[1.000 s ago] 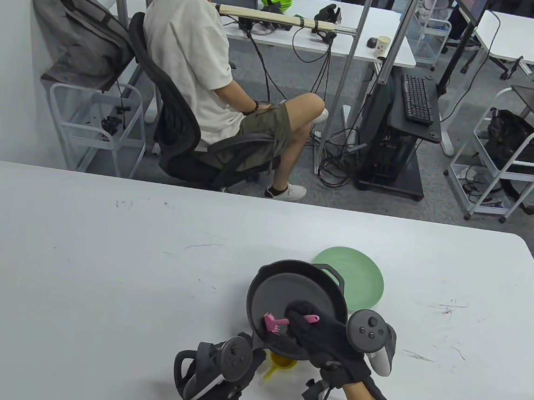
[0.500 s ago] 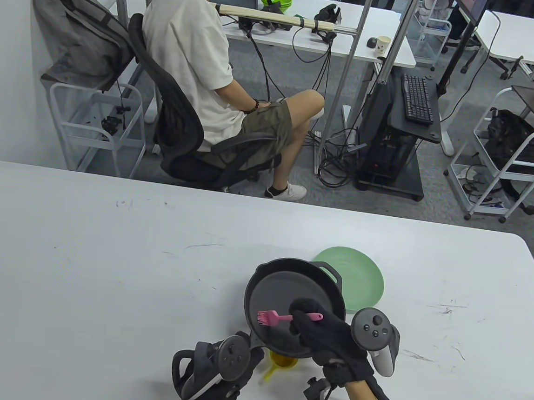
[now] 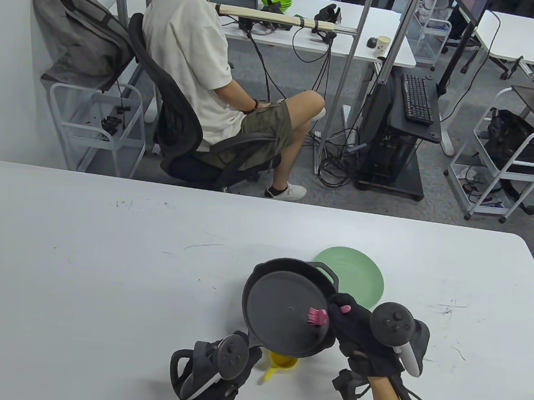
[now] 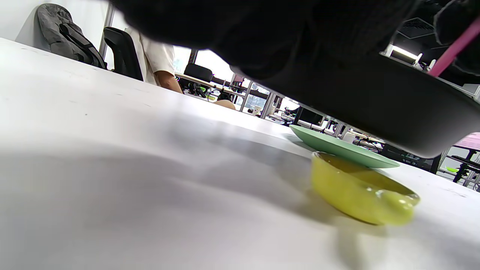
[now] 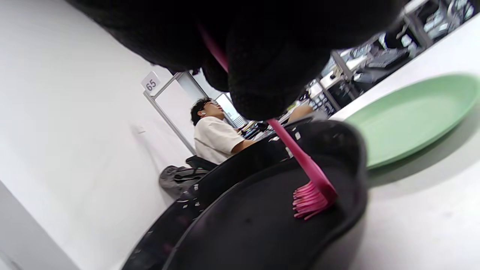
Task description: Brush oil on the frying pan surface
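A black frying pan (image 3: 285,309) is held tilted above the table; its underside shows in the left wrist view (image 4: 375,105) and its inside in the right wrist view (image 5: 255,225). My left hand (image 3: 231,346) holds the pan's handle at its near left edge. My right hand (image 3: 354,326) grips a pink silicone brush (image 3: 318,315), whose bristles (image 5: 311,200) touch the pan's right inner rim. A small yellow oil dish (image 3: 283,362) sits on the table under the pan's near edge, also seen in the left wrist view (image 4: 362,189).
A green plate (image 3: 358,278) lies on the white table (image 3: 102,265) just behind and right of the pan, also in the right wrist view (image 5: 412,116). A seated person (image 3: 204,64) and office furniture stand beyond the table's far edge.
My right hand moved right, carrying the brush from the pan's near left area across to its right rim. The pan stayed held by my left hand, shifting slightly.
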Demonstrator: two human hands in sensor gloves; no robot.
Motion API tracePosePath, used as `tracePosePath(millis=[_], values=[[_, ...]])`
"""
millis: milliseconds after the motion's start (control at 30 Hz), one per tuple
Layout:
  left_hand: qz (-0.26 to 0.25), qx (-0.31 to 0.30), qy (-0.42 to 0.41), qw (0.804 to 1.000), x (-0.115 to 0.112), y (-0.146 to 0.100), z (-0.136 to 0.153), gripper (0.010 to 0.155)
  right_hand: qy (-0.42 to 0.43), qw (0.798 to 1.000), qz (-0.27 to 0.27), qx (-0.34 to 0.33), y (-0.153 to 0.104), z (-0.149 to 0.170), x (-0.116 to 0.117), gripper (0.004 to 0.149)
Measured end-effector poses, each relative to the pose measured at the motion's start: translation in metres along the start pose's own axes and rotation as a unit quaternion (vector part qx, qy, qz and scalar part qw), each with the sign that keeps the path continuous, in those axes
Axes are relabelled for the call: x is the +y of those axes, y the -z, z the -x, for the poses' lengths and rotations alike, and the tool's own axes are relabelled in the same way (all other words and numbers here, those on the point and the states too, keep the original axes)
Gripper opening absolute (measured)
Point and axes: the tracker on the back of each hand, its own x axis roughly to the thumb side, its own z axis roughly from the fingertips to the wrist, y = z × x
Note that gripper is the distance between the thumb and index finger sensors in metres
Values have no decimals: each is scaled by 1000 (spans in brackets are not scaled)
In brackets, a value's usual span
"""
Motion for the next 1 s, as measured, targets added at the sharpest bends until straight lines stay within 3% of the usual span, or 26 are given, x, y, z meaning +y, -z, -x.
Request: tracePosePath(millis=[67, 233, 300, 467, 667, 867, 1000], values=[[1, 3, -8, 1000, 1, 0, 2, 60, -25, 999, 33, -13, -5, -6, -5, 43], [-6, 5, -17, 1000, 4, 0, 3, 60, -69, 995, 55, -45, -9, -19, -4, 42], [-7, 5, -11, 1000, 4, 0, 2, 60, -55, 996, 34, -57, -8, -21, 3, 41], [5, -3, -18, 1000, 2, 0, -1, 60, 109, 989, -59, -80, -4, -24, 28, 41], [9, -12, -11, 1000, 0, -1, -7, 60, 137, 980, -87, -111, -3, -33, 48, 42], [6, -15, -19, 1000, -1, -1, -7, 60, 243, 954, -136, -109, -2, -33, 58, 46], [6, -11, -15, 1000, -1, -1, -6, 60, 239, 958, -125, -93, -2, -29, 54, 47]])
